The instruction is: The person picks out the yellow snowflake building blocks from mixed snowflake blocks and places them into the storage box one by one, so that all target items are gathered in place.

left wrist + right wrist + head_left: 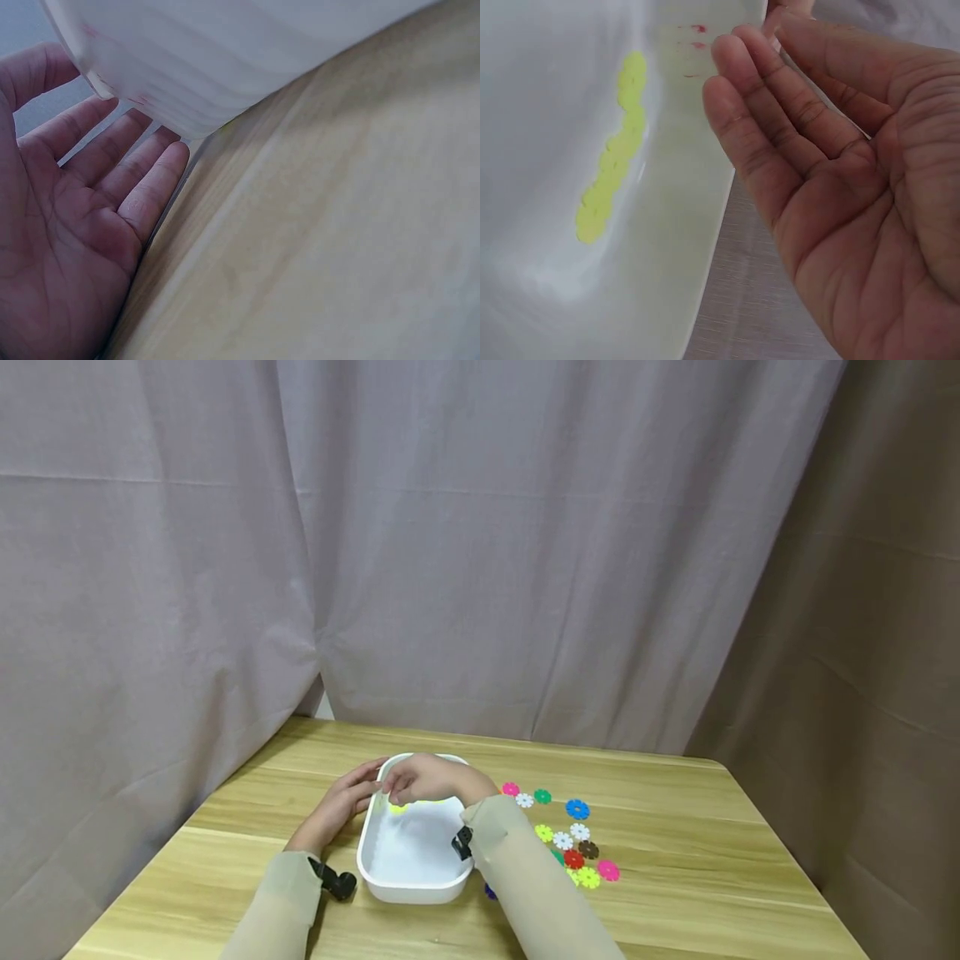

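A white tray [417,860] stands on the table, with joined yellow notched discs [611,157] in a row inside it. My left hand [348,797] is at the tray's far left side; its fairly straight fingers [154,187] lie along the outer wall, fingertips right at it. Over the far left corner my right hand [427,779] reaches across the tray. Its loosely bent fingers [739,124] hang by the inner wall and the thumb tip overlaps the rim, with no piece showing between them. Small red marks show on that wall.
Right of the tray, several loose notched discs lie scattered, among them a blue disc [577,809], a pink disc [608,870] and a brown disc [588,849]. My right sleeve [525,877] covers part of them. A grey curtain [480,568] hangs behind the wooden table [712,860].
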Tool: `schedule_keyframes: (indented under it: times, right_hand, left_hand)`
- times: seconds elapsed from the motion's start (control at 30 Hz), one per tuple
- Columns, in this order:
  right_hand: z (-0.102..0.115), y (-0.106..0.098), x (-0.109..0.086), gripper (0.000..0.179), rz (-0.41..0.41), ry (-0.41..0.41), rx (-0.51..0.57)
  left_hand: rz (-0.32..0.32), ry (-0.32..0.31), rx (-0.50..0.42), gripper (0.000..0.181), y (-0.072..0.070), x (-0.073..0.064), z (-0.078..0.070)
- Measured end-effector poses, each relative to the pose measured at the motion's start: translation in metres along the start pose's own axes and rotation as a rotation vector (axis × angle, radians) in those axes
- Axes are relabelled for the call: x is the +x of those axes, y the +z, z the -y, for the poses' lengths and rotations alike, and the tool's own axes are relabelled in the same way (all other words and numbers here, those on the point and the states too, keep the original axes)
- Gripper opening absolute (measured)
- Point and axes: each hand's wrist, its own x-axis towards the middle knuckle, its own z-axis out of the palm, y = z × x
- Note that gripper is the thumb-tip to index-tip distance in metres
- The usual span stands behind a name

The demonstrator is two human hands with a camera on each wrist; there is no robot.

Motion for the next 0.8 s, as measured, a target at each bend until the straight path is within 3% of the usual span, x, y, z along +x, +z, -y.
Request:
schedule_keyframes:
  times: [0.23,0.8]
  right_hand:
    - [0.0,-0.007,-0.009,0.022,0.003,0.013,0.02]
    - [-0.009,-0.03,-0.042,0.018,-0.095,0.026,0.031]
  left_hand:
    - [-0.024,-0.025,-0.007,0.054,-0.001,0.001,0.002]
    - [-0.044,-0.029,-0.011,0.056,-0.002,0.001,0.002]
